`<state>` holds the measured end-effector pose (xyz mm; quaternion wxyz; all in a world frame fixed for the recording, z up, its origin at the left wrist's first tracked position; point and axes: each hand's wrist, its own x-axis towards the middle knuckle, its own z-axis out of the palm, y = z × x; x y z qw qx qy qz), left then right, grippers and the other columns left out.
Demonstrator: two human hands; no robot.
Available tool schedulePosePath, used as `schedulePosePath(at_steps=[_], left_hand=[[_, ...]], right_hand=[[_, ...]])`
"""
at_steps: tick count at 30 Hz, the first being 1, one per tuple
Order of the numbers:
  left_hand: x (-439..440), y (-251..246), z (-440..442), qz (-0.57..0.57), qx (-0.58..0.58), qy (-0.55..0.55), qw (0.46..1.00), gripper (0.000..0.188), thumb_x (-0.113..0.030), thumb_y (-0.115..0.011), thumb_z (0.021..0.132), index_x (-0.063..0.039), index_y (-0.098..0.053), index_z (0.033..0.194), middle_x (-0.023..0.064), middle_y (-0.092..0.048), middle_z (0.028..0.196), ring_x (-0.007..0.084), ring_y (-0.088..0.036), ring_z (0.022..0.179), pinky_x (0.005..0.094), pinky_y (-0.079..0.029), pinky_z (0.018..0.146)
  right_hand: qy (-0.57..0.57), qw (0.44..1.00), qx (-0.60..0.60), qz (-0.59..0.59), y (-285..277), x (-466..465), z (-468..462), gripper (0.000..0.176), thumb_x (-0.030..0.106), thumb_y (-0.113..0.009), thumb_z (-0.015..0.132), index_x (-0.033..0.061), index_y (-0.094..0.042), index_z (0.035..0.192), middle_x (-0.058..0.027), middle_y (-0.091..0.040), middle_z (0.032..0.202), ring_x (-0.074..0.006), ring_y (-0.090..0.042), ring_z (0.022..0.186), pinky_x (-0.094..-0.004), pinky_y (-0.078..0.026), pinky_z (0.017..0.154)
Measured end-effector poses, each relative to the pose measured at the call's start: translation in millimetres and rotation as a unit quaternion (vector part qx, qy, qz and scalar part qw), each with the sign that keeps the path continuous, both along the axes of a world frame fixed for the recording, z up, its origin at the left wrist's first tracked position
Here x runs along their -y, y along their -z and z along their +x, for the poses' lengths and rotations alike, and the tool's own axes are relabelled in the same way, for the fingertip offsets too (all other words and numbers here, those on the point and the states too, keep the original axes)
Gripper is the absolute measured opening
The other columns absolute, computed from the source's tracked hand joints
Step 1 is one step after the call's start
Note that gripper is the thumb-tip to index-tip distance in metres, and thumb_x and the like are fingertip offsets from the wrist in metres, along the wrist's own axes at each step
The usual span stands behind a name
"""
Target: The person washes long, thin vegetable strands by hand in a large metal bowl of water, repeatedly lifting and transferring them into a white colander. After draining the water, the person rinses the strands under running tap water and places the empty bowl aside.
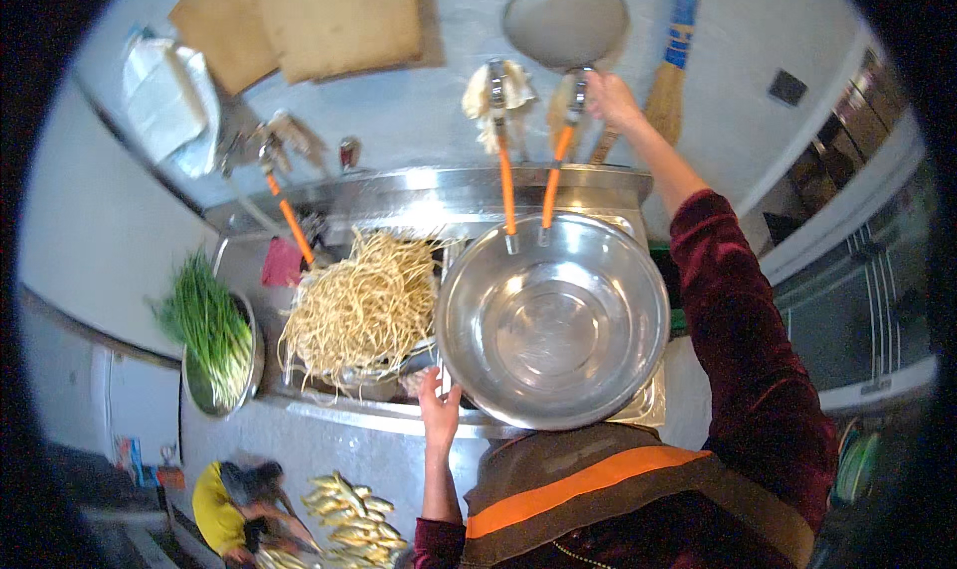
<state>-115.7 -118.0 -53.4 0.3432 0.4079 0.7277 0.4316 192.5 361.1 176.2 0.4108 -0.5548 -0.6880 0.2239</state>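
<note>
My right hand (613, 100) is up at the wall, its fingers closed around the handle end of a metal tap (578, 91). An orange hose (558, 158) runs from that tap down over a wide stainless steel basin (553, 330), which holds nothing solid. A second orange hose (507, 184), on the neighbouring tap (496, 87), also hangs over the basin's far rim. Beside the basin's left near rim, my left hand (439, 412) is raised with thumb and fingers apart, holding nothing. A tangled heap of long, pale, stringy roots (366, 307) lies just beyond it over the sink.
Green scallions (209, 330) fill a metal bowl (252, 352) at left. A third hose (290, 221) reaches the roots. A round sieve (566, 20) and a broom (668, 83) hang on the wall. Lower left, a person in yellow (224, 509) bends beside yellowish, fish-like items (351, 520).
</note>
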Motion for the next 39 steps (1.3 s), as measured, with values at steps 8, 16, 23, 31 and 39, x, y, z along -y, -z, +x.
schedulePosePath(at_steps=[8,16,23,31,39], left_hand=[[11.1,5.8,6.0,0.012,0.049,-0.025,0.998,0.051,-0.009,-0.064,0.083,0.002,-0.047,0.129,0.0133,-0.054,0.122,0.0247,-0.054,0.107,0.0354,-0.051,0.083],[29.7,-2.7,13.1,-0.004,0.115,-0.041,0.993,0.045,-0.006,-0.062,0.084,0.001,-0.050,0.127,0.0133,-0.055,0.120,0.0211,-0.053,0.106,0.0342,-0.045,0.087],[3.8,-31.9,14.7,0.036,0.136,-0.020,0.990,0.042,-0.004,-0.059,0.086,0.001,-0.050,0.127,0.0121,-0.055,0.120,0.0216,-0.053,0.108,0.0337,-0.047,0.089],[-46.6,-4.6,51.2,0.023,0.174,0.108,0.979,0.045,-0.005,-0.060,0.084,0.000,-0.048,0.127,0.0119,-0.057,0.123,0.0231,-0.055,0.108,0.0341,-0.047,0.088],[-68.8,16.1,67.5,0.099,-0.009,0.113,0.989,0.053,-0.005,-0.063,0.081,0.000,-0.045,0.130,0.0166,-0.057,0.123,0.0282,-0.056,0.109,0.0366,-0.049,0.086]], right_hand=[[-0.088,0.979,-0.181,0.017,18.2,-11.0,21.9,0.047,0.036,-0.042,0.097,-0.0070,-0.060,0.093,-0.0153,-0.066,0.076,-0.0223,-0.065,0.066,-0.0320,-0.054,0.061],[-0.084,0.942,-0.269,-0.184,109.7,51.0,9.2,0.045,0.038,-0.053,0.094,0.0011,-0.053,0.119,-0.0149,-0.064,0.102,-0.0221,-0.064,0.084,-0.0364,-0.055,0.075],[-0.096,0.899,-0.325,-0.277,189.2,96.8,-46.4,0.035,0.030,-0.062,0.089,0.0084,-0.052,0.115,-0.0062,-0.059,0.103,-0.0197,-0.059,0.089,-0.0382,-0.053,0.074],[-0.143,0.878,-0.315,-0.331,202.4,122.2,-48.8,0.022,0.025,-0.061,0.090,0.0098,-0.053,0.104,-0.0039,-0.061,0.092,-0.0167,-0.060,0.082,-0.0346,-0.052,0.071],[-0.236,0.756,-0.427,-0.437,192.4,140.4,-102.0,0.018,0.021,-0.057,0.094,0.0071,-0.054,0.105,-0.0144,-0.065,0.104,-0.0255,-0.062,0.100,-0.0421,-0.051,0.088]])
